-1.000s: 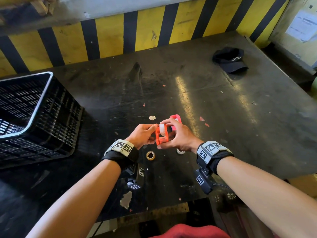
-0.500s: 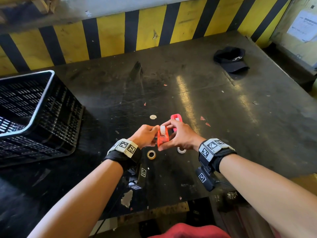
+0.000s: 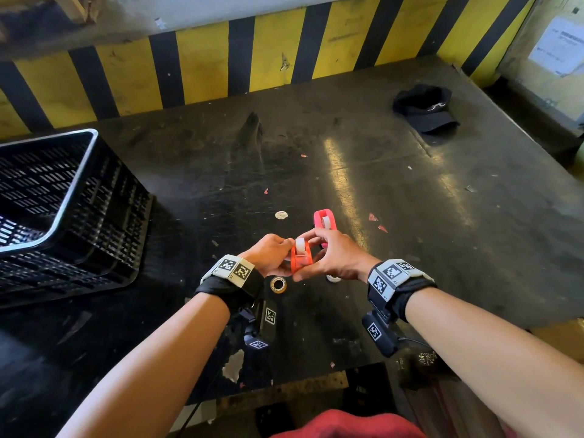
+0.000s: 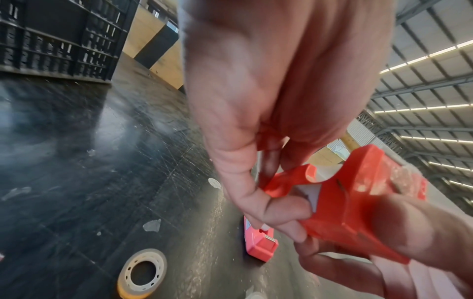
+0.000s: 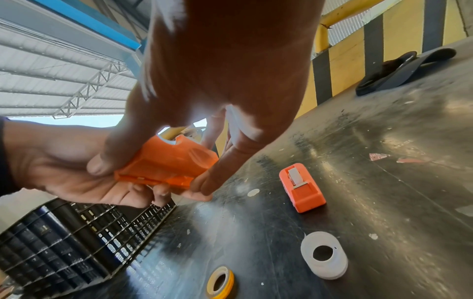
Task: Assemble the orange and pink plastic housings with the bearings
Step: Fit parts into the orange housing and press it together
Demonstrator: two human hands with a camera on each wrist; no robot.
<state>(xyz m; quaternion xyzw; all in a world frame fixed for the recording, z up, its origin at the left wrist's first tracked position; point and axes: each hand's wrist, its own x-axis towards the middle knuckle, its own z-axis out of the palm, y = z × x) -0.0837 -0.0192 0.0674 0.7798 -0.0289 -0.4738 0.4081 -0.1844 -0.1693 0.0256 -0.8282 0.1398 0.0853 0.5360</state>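
Both hands hold the orange housing [image 3: 301,259] just above the table, near its front. A white bearing [image 3: 300,245] sits in the housing's top opening. My left hand [image 3: 273,257] pinches the housing's left side, its fingertips [image 4: 277,204] curled on the edge. My right hand [image 3: 328,252] grips the right side, with the thumb and fingers on opposite ends of the orange housing [image 5: 166,161]. Just beyond the hands, the pink housing [image 3: 324,220] lies on the table with a white bearing in it. A yellowish bearing [image 3: 278,284] and a white bearing [image 5: 323,254] lie loose under the hands.
A black slotted crate [image 3: 63,216] stands at the left of the dark table [image 3: 410,216]. A black cap [image 3: 423,109] lies at the back right. A yellow-and-black striped wall [image 3: 284,52] closes the far side. A small white disc [image 3: 281,214] lies beyond the hands.
The orange housing has turned in my hands from broadside to nearly edge-on. Both hands stay in about the same spot, still holding it.
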